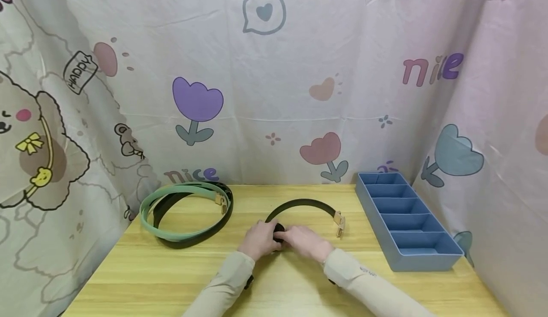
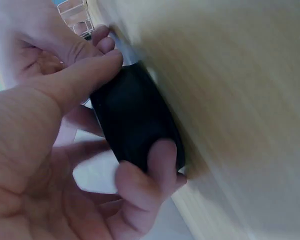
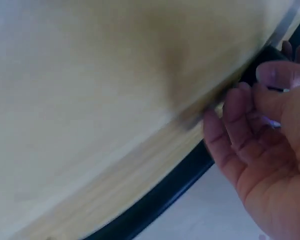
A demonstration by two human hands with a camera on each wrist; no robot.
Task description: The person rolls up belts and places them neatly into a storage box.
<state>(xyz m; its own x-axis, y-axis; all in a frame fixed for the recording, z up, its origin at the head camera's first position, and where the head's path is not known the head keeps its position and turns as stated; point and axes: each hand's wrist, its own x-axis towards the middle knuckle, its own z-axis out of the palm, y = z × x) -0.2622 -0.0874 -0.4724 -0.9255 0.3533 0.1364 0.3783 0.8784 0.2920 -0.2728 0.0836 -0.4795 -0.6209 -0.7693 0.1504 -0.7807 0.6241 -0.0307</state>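
Observation:
A black belt [image 1: 305, 202] lies on the table in an arc, its gold buckle [image 1: 339, 223] at the right end. Its other end is wound into a small roll [image 2: 135, 110]. My left hand [image 1: 258, 241] grips this roll, thumb on the upper edge and fingers curled at the lower edge in the left wrist view. Opposite it, my right hand [image 1: 306, 242] pinches the roll between thumb and fingers. In the right wrist view, a length of the belt [image 3: 165, 195] runs away behind the right hand's fingers.
Left of the hands lie a looped green belt [image 1: 201, 192] and another looped black belt [image 1: 184, 244], overlapping. A blue box [image 1: 385, 241] with several compartments stands at the right of the wooden table [image 1: 128, 279]. A printed curtain [image 1: 265, 70] hangs behind.

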